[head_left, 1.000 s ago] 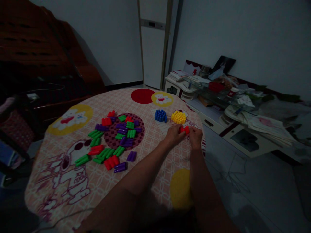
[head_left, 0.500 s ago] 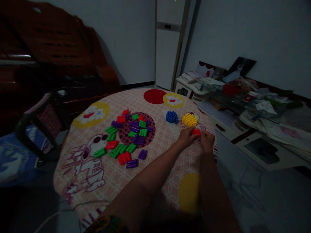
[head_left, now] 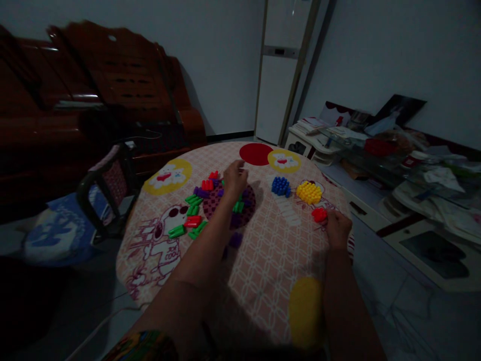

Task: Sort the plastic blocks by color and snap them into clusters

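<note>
My left hand point(head_left: 235, 179) hovers over the scattered plastic pieces, fingers curved and apart, with nothing seen in it. Beneath and around it lie green pieces point(head_left: 194, 199), purple pieces point(head_left: 202, 192) and red pieces point(head_left: 208, 185); my hand and forearm hide part of them. At the table's right side my right hand point(head_left: 338, 228) pinches a red plastic piece point(head_left: 319, 215) close to the cloth. Just beyond it stands a block of joined yellow pieces point(head_left: 309, 192), with a block of joined blue pieces point(head_left: 280, 186) to its left.
A patterned cloth point(head_left: 263, 260) covers the round table. A dark-framed chair point(head_left: 108, 185) stands at the left, before a wooden bench point(head_left: 131, 85). On the right, a low cabinet point(head_left: 376, 220) carries papers and clutter. A tall white unit point(head_left: 280, 95) stands behind.
My left hand has left the red piece and swung left over the scattered pieces. My right hand keeps the red piece. The view has turned left, shifting the scene rightward.
</note>
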Available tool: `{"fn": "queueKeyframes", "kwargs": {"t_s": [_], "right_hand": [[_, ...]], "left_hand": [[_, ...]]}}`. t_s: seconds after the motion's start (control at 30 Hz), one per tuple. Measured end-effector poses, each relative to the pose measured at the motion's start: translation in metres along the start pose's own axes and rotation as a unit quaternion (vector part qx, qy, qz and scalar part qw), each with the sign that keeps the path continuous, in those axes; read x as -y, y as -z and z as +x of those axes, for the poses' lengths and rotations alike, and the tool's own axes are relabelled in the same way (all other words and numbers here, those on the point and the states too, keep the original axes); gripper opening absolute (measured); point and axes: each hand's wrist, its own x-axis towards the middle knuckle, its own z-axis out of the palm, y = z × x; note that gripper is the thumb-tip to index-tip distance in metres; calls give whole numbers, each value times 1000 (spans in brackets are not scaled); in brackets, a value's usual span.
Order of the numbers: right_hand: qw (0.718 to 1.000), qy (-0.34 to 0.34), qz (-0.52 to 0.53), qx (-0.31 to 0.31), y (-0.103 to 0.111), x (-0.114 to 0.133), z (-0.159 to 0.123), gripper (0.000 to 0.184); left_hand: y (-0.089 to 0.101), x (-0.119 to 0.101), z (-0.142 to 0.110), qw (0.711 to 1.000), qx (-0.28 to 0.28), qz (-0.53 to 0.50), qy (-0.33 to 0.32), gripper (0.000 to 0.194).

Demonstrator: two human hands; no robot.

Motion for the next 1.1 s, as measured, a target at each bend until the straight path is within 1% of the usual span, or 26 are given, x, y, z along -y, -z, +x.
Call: {"fn": "queueKeyframes", "kwargs": {"t_s": [0.03,0.1,0.13,0.17,0.23,0.3,0.37,0.47,0.53,0.6,0.63,0.7,0.73,0.8,0.87,0.9,0.97,1.03,1.1], "right_hand": [[1000,4,-4,-2,0,-1,1,32],[1000,16,-8,-9,0,-2,1,34],[1000,22,-6,-10,0,-2,1,35],[1000,24,-1,-12,-1,-1,0,36],[1000,18,9,-16,-1,3,-1,36],[1000,8,19,-20,-2,6,-2,35],[999,1,25,-21,-3,6,-1,32],[999,-4,25,-19,-3,2,0,30],[1000,-4,23,-16,-4,-2,2,30],[1000,-3,25,-11,-4,-5,2,31],[1000,-3,26,-11,-5,-5,2,32],[999,-6,29,-13,-5,-4,3,34],[999,-8,29,-15,-5,-4,2,34],[999,-12,31,-19,-5,-3,2,35],[999,-14,31,-20,-5,-2,2,35],[999,-13,30,-18,-5,-2,1,35],[999,-10,28,-15,-4,-1,1,36],[1000,-4,28,-14,-4,0,0,36],[999,2,30,-13,-4,0,0,35]], "left_hand": [[16,14,5,997,-17,69,36,39],[41,40,8,989,-30,117,85,42],[50,52,7,984,-32,135,109,44],[57,63,5,979,-28,151,133,44],[64,79,0,971,-9,174,166,34],[67,88,-2,965,11,191,182,25],[71,90,-3,962,22,200,184,23],[79,82,-1,967,22,190,171,22],[84,70,0,973,8,168,156,21],[81,51,-1,982,-7,136,130,22],[75,41,-2,988,-8,112,110,22],[54,17,-8,997,15,51,61,18],[40,5,-13,998,46,10,30,19],[6,-18,-26,994,102,-36,-7,18],[-30,-38,-43,975,182,-109,-66,18],[-47,-47,-52,966,213,-119,-89,19],[-76,-61,-68,954,243,-123,-123,21],[-98,-72,-81,946,260,-115,-155,23],[-114,-80,-91,942,269,-99,-177,25]]}}
